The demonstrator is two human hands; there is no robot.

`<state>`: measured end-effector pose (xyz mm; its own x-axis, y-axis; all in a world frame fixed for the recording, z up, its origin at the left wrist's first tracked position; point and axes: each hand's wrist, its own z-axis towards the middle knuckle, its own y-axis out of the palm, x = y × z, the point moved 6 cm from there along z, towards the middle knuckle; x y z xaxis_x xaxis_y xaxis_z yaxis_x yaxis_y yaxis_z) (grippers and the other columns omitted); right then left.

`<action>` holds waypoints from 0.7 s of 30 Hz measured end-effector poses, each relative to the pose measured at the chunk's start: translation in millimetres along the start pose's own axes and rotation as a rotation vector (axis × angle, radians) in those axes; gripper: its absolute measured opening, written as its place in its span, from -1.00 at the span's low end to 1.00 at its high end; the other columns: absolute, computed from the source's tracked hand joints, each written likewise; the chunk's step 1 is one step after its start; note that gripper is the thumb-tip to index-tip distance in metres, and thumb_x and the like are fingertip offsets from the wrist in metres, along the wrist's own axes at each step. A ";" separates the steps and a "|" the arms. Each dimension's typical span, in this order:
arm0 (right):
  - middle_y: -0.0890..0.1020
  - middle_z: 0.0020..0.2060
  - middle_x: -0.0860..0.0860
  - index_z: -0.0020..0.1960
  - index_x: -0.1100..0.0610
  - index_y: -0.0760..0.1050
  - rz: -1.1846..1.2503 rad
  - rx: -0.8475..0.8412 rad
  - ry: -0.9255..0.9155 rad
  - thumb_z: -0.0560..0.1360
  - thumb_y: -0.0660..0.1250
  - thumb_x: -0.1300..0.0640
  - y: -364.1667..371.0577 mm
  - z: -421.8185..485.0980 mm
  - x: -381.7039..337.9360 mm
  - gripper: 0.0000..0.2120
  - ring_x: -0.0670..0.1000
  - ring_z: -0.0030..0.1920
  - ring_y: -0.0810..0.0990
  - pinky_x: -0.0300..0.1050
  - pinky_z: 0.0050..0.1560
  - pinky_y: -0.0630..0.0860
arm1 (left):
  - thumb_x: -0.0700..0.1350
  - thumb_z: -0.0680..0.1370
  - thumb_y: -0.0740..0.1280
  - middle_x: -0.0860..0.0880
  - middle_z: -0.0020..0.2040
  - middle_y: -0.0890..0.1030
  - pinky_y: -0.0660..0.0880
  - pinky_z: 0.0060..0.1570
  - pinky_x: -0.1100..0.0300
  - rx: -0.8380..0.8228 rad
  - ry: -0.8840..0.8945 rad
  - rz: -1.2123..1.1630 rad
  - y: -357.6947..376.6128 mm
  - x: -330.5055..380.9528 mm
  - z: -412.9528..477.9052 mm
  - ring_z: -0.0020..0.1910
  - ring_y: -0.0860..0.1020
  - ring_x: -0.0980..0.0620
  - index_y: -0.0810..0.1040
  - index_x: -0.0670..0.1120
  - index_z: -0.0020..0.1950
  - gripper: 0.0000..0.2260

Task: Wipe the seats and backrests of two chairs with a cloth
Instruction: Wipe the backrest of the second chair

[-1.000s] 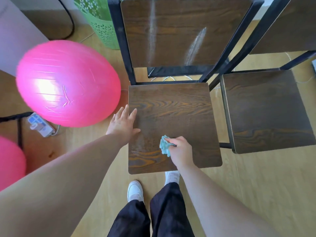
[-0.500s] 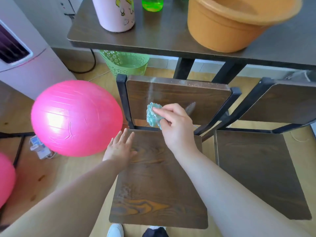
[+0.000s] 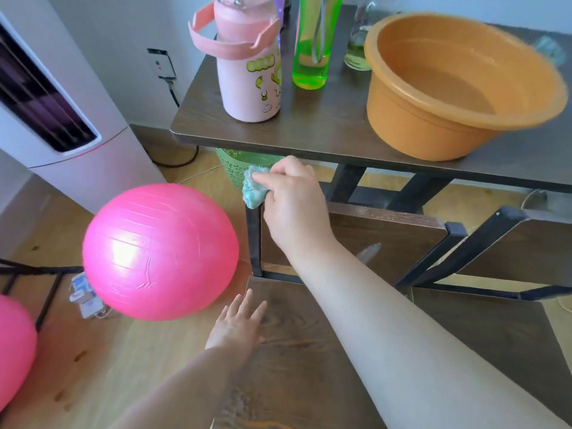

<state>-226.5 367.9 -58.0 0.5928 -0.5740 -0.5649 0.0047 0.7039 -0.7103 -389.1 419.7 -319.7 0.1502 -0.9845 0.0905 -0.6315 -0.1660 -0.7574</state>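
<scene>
right hand clamps a crumpled teal cloth at a dark wooden chair backrest's top corner; left hand, fingers apart, presses the seat below a dark wood surface bearing an orange plastic basin.

A dark wood table on black legs stands far right against a pale wall. A white appliance stands far left. The light wooden floor is brightly lit.

I see two chairs side by side before the table (basin on top), ball left.
</scene>
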 end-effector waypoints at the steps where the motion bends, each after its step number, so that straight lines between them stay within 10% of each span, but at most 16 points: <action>1: 0.54 -0.10 0.11 0.06 0.20 0.69 -0.039 -0.045 0.018 0.39 0.37 0.43 8.4 0.3 -1.1 -0.69 0.21 -0.04 0.46 0.10 -0.20 0.53 | -0.04 0.68 0.19 -0.09 0.59 -0.35 -0.09 0.57 -0.02 -0.023 0.018 0.031 1.9 -0.3 -0.7 0.60 -0.25 -0.13 -0.22 0.08 0.63 -0.32; 16: 0.52 0.08 0.02 0.20 0.08 0.64 -0.245 -0.328 0.074 0.55 0.34 0.07 10.5 -3.1 -0.3 -0.73 0.13 0.10 0.39 -0.01 0.10 0.46 | 0.20 0.59 0.28 -0.02 0.63 0.00 0.24 0.46 -0.09 0.305 -0.096 -0.579 -48.7 -25.9 10.2 0.57 0.04 -0.13 -0.01 0.08 0.63 -0.28; 21: 0.55 0.10 0.02 0.17 0.09 0.66 -0.244 -0.284 0.141 0.52 0.36 0.29 6.8 -5.1 1.2 -0.73 0.12 0.11 0.40 0.05 0.04 0.53 | 0.19 0.56 0.33 -0.04 0.62 0.07 0.17 0.49 -0.04 0.351 -0.057 -0.663 -68.9 -23.8 13.3 0.57 0.08 -0.11 -0.07 0.00 0.63 -0.19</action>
<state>-229.8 369.9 -65.6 0.4852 -0.7756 -0.4037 -0.1028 0.4079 -0.9072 -339.0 455.2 -278.3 0.4595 -0.6787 0.5729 -0.1171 -0.6857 -0.7185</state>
